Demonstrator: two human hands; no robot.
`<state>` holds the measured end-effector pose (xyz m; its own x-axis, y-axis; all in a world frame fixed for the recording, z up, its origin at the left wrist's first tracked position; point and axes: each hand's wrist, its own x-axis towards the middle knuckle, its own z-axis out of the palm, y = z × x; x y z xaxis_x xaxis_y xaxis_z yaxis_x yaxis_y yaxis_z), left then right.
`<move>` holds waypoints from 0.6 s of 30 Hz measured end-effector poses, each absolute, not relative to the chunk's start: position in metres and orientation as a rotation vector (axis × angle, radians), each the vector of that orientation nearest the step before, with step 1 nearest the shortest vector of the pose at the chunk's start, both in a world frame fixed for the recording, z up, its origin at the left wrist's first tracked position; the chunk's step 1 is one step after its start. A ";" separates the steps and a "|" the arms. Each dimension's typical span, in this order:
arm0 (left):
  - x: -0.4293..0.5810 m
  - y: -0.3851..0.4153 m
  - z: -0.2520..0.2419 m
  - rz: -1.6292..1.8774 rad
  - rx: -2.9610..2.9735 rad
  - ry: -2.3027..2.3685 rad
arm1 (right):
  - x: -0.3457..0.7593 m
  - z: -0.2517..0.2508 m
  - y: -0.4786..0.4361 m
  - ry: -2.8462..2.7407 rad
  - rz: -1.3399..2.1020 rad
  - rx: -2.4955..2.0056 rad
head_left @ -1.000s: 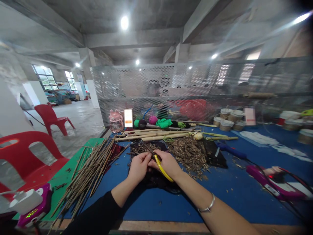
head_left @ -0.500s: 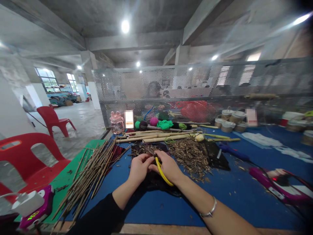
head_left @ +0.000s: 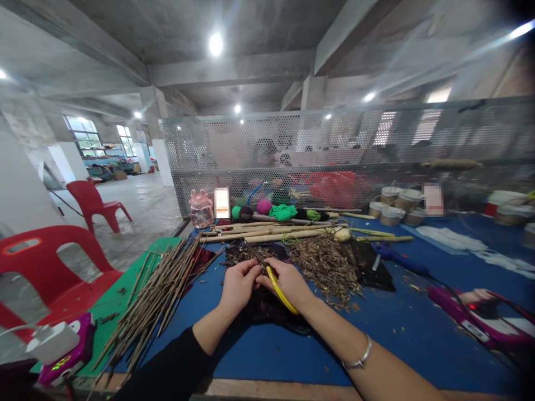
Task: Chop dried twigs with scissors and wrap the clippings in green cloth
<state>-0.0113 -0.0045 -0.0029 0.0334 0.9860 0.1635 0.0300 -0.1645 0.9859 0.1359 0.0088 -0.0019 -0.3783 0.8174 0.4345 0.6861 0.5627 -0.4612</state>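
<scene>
My right hand (head_left: 288, 283) is closed round a pair of scissors (head_left: 281, 292) with yellow handles; the blades point up and to the left. Close beside it, my left hand (head_left: 237, 287) is closed in a pinch near the blades, and what its fingers hold is too small to make out. Beneath both hands lies a dark cloth (head_left: 273, 316). Short brown chopped bits (head_left: 240, 256) are scattered on dark cloth just beyond the fingers. To the right of my hands is a larger heap of chopped stems (head_left: 328, 267).
A bundle of thin brown sticks (head_left: 161, 295) lies at the left over a green mat (head_left: 104, 348). Thicker poles (head_left: 267, 236) and yarn balls (head_left: 264, 207) lie behind. A blue-handled tool (head_left: 401, 259), power strips (head_left: 463, 320) and lidded tubs (head_left: 392, 216) are at the right.
The yellow handle and the blades have shifted slightly, with the blades showing more clearly now. Both hands stay nearly in place; the whole view has moved a little.
</scene>
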 end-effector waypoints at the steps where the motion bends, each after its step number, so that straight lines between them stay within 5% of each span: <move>1: -0.011 -0.005 -0.002 1.302 1.375 1.107 | 0.136 -0.001 0.008 -2.168 0.256 -1.215; 18: -0.012 -0.009 0.000 1.319 1.526 1.165 | 0.138 -0.004 0.009 -2.163 0.232 -1.168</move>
